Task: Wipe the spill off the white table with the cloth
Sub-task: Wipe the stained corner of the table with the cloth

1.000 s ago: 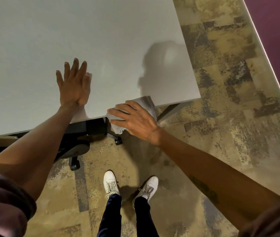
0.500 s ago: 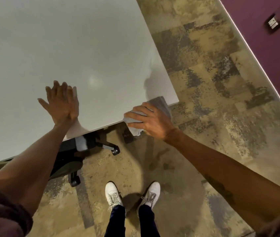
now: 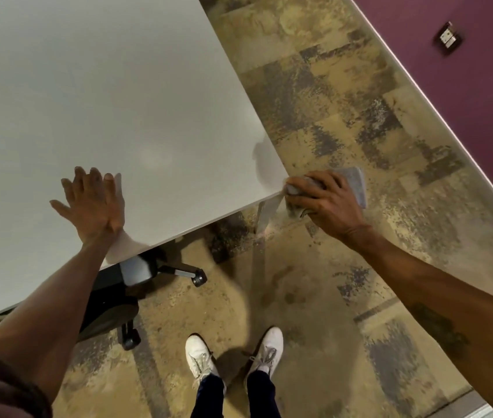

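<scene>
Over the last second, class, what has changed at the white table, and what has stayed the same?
The right hand, gripping the grey cloth, slid rightward along the near edge of the white table and off its corner. The left hand stayed flat on the tabletop.

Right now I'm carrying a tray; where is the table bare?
Nearly all the table beyond the left hand is bare. Occupied: the near edge under that hand, and the near right corner, where the right hand holds the cloth.
</scene>
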A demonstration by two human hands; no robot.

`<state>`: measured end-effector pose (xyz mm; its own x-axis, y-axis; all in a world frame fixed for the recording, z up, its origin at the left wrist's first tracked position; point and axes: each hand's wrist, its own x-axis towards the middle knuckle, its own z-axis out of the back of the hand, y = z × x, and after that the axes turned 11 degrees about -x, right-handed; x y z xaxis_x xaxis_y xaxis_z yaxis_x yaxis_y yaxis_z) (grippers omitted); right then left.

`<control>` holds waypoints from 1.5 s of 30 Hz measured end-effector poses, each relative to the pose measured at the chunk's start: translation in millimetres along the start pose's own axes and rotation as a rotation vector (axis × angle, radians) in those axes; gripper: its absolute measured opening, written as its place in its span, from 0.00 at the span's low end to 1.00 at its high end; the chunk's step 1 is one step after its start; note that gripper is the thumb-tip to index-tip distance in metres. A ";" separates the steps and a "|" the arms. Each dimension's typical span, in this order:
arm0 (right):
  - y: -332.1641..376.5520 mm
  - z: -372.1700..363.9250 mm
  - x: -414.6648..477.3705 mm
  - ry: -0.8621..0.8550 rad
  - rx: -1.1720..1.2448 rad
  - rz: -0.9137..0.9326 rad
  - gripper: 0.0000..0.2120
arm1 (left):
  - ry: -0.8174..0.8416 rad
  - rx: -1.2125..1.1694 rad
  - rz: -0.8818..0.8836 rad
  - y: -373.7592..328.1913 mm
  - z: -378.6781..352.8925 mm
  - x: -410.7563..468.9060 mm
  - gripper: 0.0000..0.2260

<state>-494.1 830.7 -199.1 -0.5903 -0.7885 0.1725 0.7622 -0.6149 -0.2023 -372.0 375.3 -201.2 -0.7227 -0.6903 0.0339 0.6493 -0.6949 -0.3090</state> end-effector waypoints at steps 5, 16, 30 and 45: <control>-6.9 5.6 -5.5 0.175 0.230 -0.613 0.24 | -0.026 0.019 -0.004 -4.1 3.3 -1.2 0.18; -13.6 39.7 103.4 0.372 1.530 -1.476 0.16 | 0.024 0.058 -0.008 -2.9 5.8 1.2 0.22; -4.8 8.7 146.6 0.172 1.481 -1.775 0.10 | 0.071 -0.008 0.025 8.6 -6.1 8.3 0.27; -22.5 -2.7 288.3 -0.188 1.575 -1.796 0.14 | 0.096 -0.015 0.058 4.8 2.1 14.2 0.31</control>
<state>-682.2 617.2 -147.4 -0.6773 0.3466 -0.6490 -0.6537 0.1214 0.7470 -378.7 361.7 -200.2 -0.7038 -0.7064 -0.0752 0.6876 -0.6509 -0.3218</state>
